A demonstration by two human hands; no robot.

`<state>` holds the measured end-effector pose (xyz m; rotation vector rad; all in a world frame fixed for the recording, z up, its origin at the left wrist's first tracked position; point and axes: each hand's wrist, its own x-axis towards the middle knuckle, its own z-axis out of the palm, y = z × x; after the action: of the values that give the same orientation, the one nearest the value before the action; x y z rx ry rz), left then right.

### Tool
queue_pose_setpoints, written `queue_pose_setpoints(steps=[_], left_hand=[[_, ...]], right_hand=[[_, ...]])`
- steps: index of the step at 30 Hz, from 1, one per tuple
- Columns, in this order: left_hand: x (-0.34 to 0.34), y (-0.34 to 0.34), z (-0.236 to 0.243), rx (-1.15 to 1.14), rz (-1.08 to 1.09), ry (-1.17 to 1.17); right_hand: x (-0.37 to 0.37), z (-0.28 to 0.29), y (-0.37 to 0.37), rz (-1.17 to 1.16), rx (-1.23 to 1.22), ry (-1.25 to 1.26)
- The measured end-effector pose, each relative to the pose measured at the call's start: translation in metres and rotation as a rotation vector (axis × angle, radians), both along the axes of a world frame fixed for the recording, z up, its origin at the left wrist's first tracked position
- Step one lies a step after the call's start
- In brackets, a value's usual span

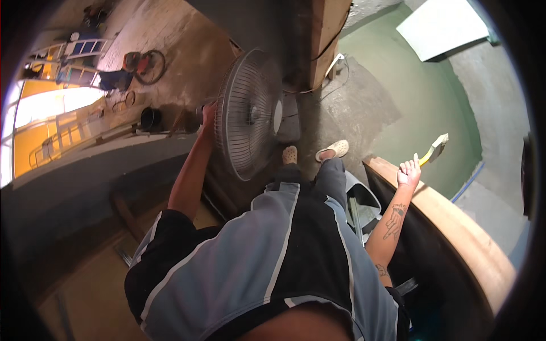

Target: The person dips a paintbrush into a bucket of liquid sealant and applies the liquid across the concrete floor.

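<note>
A grey electric fan [250,116] with a round wire grille stands in front of me, left of centre, its grille facing right. My left hand [209,118] is at the back of the fan, closed on its rear housing; the grille's edge partly hides the fingers. Out to the right, my right hand [409,173] is closed round the yellow handle of a paintbrush [437,149]. The brush's pale, coated bristles point up and away, over the green-painted floor.
Beside my right arm runs a wooden board edge [449,213]. A white box-like object [443,27] stands at the far right on the green floor [421,102]. Leftward are a low wall [114,159], a black bucket [150,119], a bicycle wheel [151,67] and ladders [85,48].
</note>
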<state>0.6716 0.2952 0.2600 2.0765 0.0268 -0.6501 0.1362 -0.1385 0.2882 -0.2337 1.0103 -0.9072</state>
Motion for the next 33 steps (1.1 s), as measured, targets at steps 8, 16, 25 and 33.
queue_pose_setpoints(steps=[8, 16, 25, 33], left_hand=[[0.018, -0.049, 0.01, -0.051, -0.218, -0.073], [0.029, -0.077, 0.032, 0.097, -0.321, -0.063], [0.047, -0.052, 0.03, 0.01, -0.268, 0.074], [0.05, -0.056, 0.035, 0.0, -0.284, 0.133]], right_hand=[[0.002, 0.001, 0.0, -0.045, -0.022, 0.082], [0.002, 0.002, 0.001, -0.033, -0.041, 0.101], [-0.025, -0.006, 0.017, -0.051, -0.061, 0.095], [-0.02, -0.014, 0.023, -0.042, 0.013, 0.112]])
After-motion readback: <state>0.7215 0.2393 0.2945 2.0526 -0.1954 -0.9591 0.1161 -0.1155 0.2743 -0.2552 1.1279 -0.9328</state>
